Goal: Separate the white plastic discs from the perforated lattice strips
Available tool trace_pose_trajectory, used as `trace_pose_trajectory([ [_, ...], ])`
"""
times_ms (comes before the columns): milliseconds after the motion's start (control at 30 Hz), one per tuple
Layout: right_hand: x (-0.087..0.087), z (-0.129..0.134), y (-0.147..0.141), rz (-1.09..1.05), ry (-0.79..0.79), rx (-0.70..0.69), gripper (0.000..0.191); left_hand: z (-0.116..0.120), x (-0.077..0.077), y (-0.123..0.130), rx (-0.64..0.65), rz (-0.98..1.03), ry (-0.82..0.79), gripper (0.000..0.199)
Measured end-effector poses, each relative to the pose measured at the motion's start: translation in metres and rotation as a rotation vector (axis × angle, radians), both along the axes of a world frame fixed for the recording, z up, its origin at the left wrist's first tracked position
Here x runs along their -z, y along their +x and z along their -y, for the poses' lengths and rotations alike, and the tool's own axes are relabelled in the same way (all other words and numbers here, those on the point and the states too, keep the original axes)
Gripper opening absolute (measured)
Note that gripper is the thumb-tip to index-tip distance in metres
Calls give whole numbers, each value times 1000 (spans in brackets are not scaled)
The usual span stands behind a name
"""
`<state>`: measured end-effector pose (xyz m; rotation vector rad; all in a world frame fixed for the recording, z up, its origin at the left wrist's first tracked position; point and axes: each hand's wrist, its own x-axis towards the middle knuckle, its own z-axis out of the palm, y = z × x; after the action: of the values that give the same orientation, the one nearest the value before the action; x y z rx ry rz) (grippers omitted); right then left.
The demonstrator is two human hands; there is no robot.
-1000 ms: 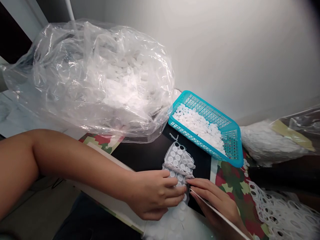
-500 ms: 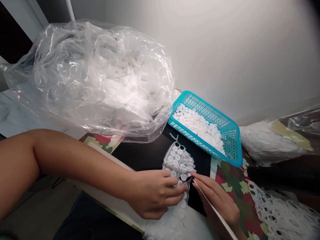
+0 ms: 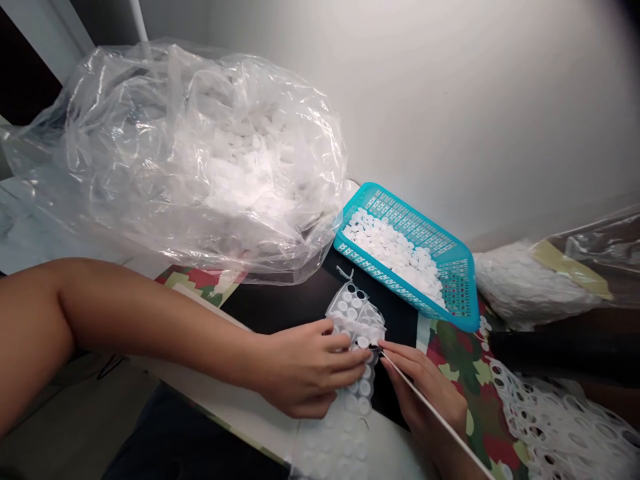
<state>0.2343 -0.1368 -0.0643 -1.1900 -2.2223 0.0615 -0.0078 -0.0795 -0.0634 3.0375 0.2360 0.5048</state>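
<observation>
A translucent sheet of round white discs [image 3: 363, 387] lies over a black mat [image 3: 270, 307], with a few dark round gaps in it. My left hand [image 3: 313, 367] rests on the sheet from the left, its fingers bent and pressed onto the strip. From the right, my right hand [image 3: 425, 383] pinches a thin white stick [image 3: 440, 417], whose tip meets the sheet's right edge near my left fingertips. The stick slants down to the bottom edge of the view.
A blue basket [image 3: 400, 290] holding small white discs stands beyond the hands. Behind to the left is a large clear bag [image 3: 200, 160] of white pieces. On the right are another filled bag [image 3: 535, 283] and a heap of punched sheets [image 3: 575, 427].
My left hand has moved slightly up along the sheet, uncovering more discs below it. The stick in my right hand lies at nearly the same slant. The view has shifted a little.
</observation>
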Motion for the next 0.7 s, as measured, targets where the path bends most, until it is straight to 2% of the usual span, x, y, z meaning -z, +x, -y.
trace_pose_trajectory([
  [133, -6, 2, 3, -66, -33, 33, 17, -11, 2, 2, 20, -17, -38, 49],
  [233, -8, 2, 5, -104, -80, -36, 18, -13, 2, 2, 30, -24, -26, 47],
  [333, -8, 2, 3, -77, -143, -110, 17, -10, 1, 1, 40, -3, 48, 44],
  [500, -6, 2, 2, -21, -153, -107, 15, -6, 4, 0, 145, 92, 175, 30],
  [600, -6, 2, 2, -3, -126, -109, 14, -5, 6, 0, 191, 59, 127, 34],
  [700, -5, 1, 3, 6, -88, -146, 16, -5, 6, 0, 196, 32, -4, 48],
])
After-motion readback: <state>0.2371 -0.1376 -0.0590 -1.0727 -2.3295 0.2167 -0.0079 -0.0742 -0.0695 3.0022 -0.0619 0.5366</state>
